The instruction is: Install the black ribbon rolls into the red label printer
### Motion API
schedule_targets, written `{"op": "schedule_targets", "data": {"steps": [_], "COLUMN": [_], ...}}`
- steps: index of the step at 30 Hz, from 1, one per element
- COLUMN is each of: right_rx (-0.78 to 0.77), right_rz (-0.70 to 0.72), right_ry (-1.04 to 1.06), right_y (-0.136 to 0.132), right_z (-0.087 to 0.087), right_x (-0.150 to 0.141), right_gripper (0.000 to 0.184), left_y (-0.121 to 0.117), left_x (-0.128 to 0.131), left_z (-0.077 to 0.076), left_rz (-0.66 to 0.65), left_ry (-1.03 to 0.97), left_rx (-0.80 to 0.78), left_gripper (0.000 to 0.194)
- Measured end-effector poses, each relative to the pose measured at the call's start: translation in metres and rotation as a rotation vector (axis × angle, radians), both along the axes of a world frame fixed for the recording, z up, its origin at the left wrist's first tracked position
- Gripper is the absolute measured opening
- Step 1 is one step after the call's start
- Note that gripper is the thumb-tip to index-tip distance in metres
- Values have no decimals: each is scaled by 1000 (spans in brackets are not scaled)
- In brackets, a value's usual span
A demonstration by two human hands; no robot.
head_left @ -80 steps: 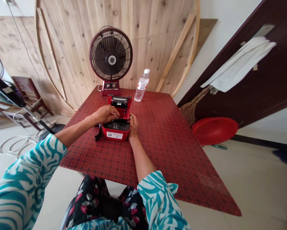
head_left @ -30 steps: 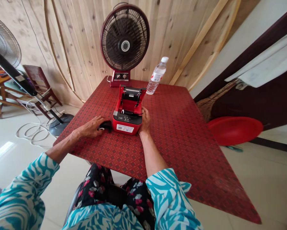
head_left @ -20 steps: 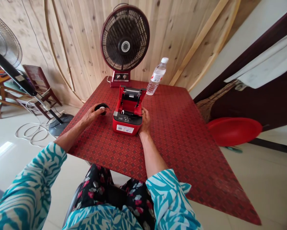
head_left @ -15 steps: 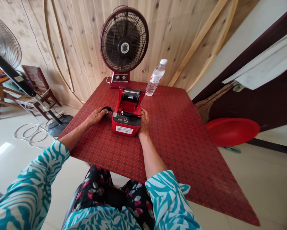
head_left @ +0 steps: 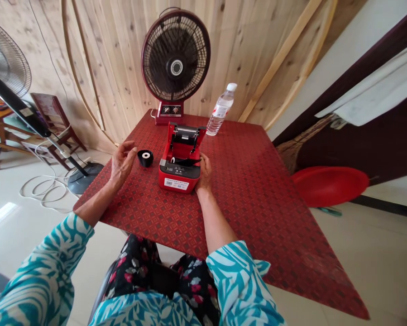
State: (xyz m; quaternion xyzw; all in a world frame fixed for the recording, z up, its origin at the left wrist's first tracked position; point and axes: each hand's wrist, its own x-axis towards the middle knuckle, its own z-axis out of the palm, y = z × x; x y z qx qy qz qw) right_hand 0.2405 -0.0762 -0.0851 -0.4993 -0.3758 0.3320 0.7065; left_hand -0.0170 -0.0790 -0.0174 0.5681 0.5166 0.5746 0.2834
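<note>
A small red and black label printer (head_left: pixel 179 176) stands on the table with its lid raised. My right hand (head_left: pixel 205 174) grips the printer's right side, its fingers partly hidden behind the casing. Inside the printer lies a black strip with a white ring at its left end. To the printer's left, a black roll (head_left: pixel 145 159) with a white core rests on the tabletop, touching nothing else. My left hand (head_left: pixel 122 165) is just left of this roll, slightly raised, with its fingers loosely bent and apart and nothing in them.
The table (head_left: pixel 257 203) has a red patterned cover. At its far side stand a dark red fan (head_left: pixel 176 68) and a water bottle (head_left: pixel 220 111). A floor fan (head_left: pixel 20 104) and a wooden chair (head_left: pixel 52 113) are to the left. A red basin (head_left: pixel 332 185) is at the right.
My left hand has let go of the black roll and moved up and left. The roll now sits on the table. My right hand and the printer have stayed put.
</note>
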Motion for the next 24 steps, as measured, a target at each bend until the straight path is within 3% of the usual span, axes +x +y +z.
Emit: {"op": "schedule_targets", "data": {"steps": [5,10,19,24], "right_rx": [20,15,10,3], "right_rz": [1,15,0,3], "right_ry": [-13,-23,0,9], "right_y": [4,6,5,5], "right_z": [-5,-8,-7,-9], "right_x": [4,4,2,3], "right_gripper": [39,40,41,41], "left_y": [-36,-26,-9,-8], "left_x": [32,51,52,55], "left_z": [2,1,21,16], "left_rz": [-318,-336,-453,-490], "left_ry": [-13,-183,-435,-564], "left_rx": [-232,-457,-726,-743], "left_gripper": [44,38,16,19]}}
